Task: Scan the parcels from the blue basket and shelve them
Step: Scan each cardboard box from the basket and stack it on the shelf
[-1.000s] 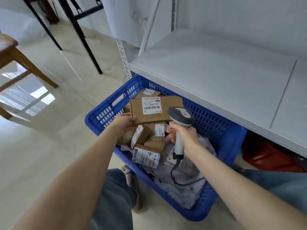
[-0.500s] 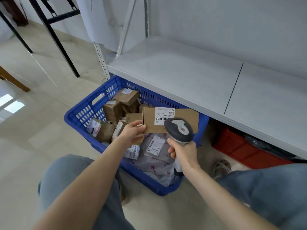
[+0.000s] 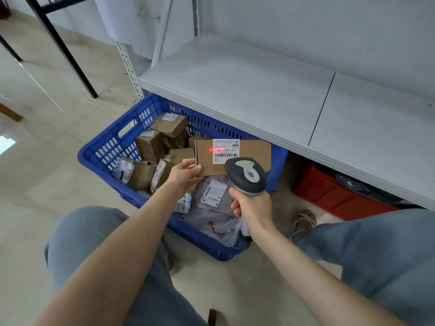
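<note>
Now throwing a red scan line [image 3: 216, 149] across the white label [image 3: 228, 145] where none was showing half a second ago, while keeping parcel and scanner in much the same spot as then. Gripping the flat cardboard parcel [image 3: 255, 149] at its left end with the left hand [image 3: 184, 174], thumb lying on the top face and fingers curling beneath, holding it roughly level with the label facing up. Hovering that parcel above the far right part of the blue basket [image 3: 103, 147], just in front of the white shelf [image 3: 235, 90] edge. Wrapping the right hand [image 3: 254, 205] round the handle of the grey scanner [image 3: 246, 175], fingers clamping tight, head aiming at the label from just beside the parcel's near edge. Leaving more brown boxes [image 3: 169, 124] piling up in the basket's far left half and grey plastic mailers [image 3: 211, 215] lying in its near right half, several bearing printed labels. Resting the basket on the pale floor [image 3: 47, 161], its far end tucking under the shelf, near a red crate [image 3: 329, 194] also standing beneath it
</note>
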